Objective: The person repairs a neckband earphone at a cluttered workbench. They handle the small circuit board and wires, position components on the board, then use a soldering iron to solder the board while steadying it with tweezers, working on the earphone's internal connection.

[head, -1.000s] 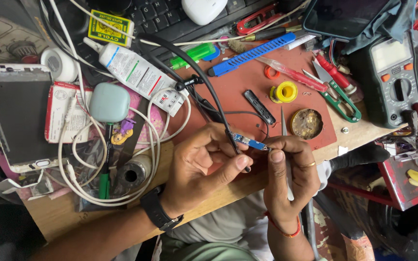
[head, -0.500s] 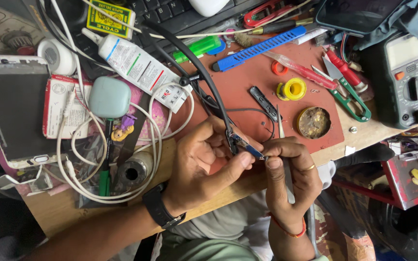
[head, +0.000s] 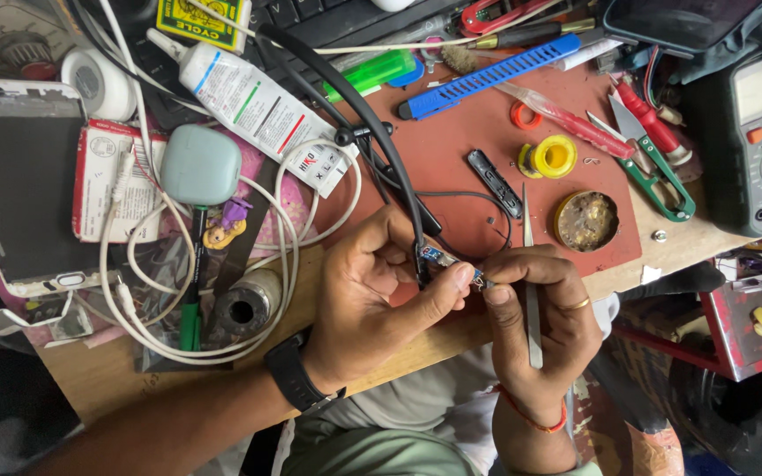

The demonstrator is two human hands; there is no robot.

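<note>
My left hand [head: 372,300] pinches a tiny blue circuit board [head: 438,256] at the end of a black neckband cable [head: 346,84], thumb and forefinger closed on it. My right hand [head: 544,322] meets it from the right, its fingertips gripping the board's other end. Metal tweezers [head: 531,291] run down through the right hand's fingers. Both hands hover over the front edge of a red work mat [head: 451,150]. A black watch sits on the left wrist and a red thread on the right wrist.
On the mat lie a blue utility knife [head: 487,78], yellow solder spool [head: 556,157], round flux tin [head: 586,220], green-handled cutters [head: 659,167]. A multimeter [head: 760,132] stands right. White cables [head: 222,291], glue tube [head: 257,106], earbud case [head: 200,165], phone [head: 19,185] crowd the left.
Both hands have stayed together on the small board, shifting slightly. The camera view has drifted, so the bench appears a little higher in frame.
</note>
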